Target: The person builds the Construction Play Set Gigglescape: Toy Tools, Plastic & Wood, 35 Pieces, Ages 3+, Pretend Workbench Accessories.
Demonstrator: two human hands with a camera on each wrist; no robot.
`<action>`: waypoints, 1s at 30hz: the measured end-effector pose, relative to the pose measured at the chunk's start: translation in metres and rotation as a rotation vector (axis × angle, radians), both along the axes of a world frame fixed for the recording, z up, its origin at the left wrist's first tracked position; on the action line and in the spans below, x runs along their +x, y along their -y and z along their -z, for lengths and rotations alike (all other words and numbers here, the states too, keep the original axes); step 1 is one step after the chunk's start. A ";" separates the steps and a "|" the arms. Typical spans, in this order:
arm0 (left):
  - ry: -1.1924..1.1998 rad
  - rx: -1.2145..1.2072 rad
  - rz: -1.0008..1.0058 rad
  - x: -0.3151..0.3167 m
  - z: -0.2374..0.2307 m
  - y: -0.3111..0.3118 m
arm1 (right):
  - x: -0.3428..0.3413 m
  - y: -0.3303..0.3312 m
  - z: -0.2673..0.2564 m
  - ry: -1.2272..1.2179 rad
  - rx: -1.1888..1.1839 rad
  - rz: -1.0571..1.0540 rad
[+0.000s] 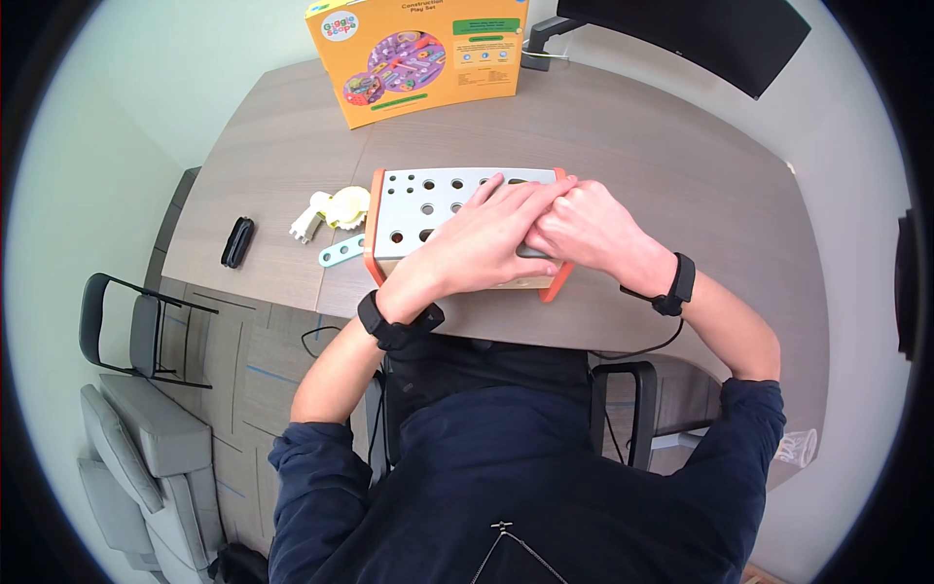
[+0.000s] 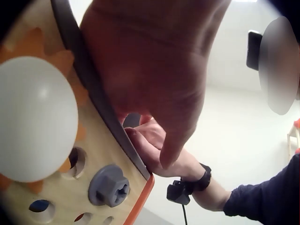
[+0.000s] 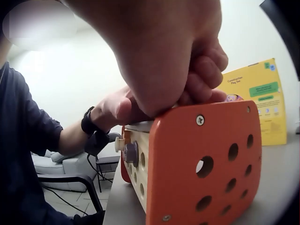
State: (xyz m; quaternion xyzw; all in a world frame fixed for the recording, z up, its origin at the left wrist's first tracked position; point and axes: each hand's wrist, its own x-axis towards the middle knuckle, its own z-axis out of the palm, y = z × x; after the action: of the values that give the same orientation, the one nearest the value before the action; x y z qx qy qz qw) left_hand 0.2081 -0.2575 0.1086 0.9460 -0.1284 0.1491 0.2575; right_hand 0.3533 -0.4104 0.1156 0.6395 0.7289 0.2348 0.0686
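A toy workbench (image 1: pixel 386 214) with a grey, holed top and orange end panels stands on the table. My left hand (image 1: pixel 486 237) lies across the right part of its top, fingers extended toward the far right corner and touching my right hand (image 1: pixel 595 229). The right hand is balled with curled fingers (image 3: pixel 206 75) over the top edge of the orange end panel (image 3: pixel 187 140); nothing shows in it, though its palm is hidden. On the wooden front, a grey bolt (image 2: pixel 110 186) sits beside a white dome (image 2: pixel 37 119) backed by an orange toothed gear (image 2: pixel 35 40).
Left of the workbench lie a pale yellow-green toy piece (image 1: pixel 341 208) and a light blue holed strip (image 1: pixel 341 252). A black case (image 1: pixel 236 241) is farther left. The yellow play set box (image 1: pixel 486 68) stands behind, near a monitor (image 1: pixel 700 39).
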 end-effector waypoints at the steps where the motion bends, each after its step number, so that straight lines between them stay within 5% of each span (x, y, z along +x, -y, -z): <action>1: 0.004 0.028 -0.029 0.000 0.001 0.002 | 0.000 0.000 0.001 -0.004 0.000 0.010; 9: 0.104 0.237 -0.162 0.003 0.015 0.013 | 0.002 0.005 -0.006 -0.064 -0.056 0.076; 15: 0.333 -0.189 -0.052 -0.012 -0.013 -0.012 | -0.001 0.009 -0.008 -0.204 -0.005 0.194; 18: 0.438 -0.180 -0.281 -0.041 -0.022 -0.060 | -0.004 0.012 -0.012 -0.245 0.013 0.211; 24: -0.004 0.086 -0.875 -0.099 0.067 -0.210 | -0.005 0.012 -0.008 -0.296 0.035 0.243; 30: -0.297 0.201 -1.017 -0.123 0.118 -0.250 | -0.005 0.011 -0.017 -0.306 -0.023 0.242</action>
State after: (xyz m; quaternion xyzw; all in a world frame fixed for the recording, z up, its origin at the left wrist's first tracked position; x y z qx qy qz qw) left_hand 0.0848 -0.0079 -0.0098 0.9196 0.3703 0.1065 0.0764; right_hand 0.3486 -0.4216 0.1323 0.7499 0.6512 0.1165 -0.0076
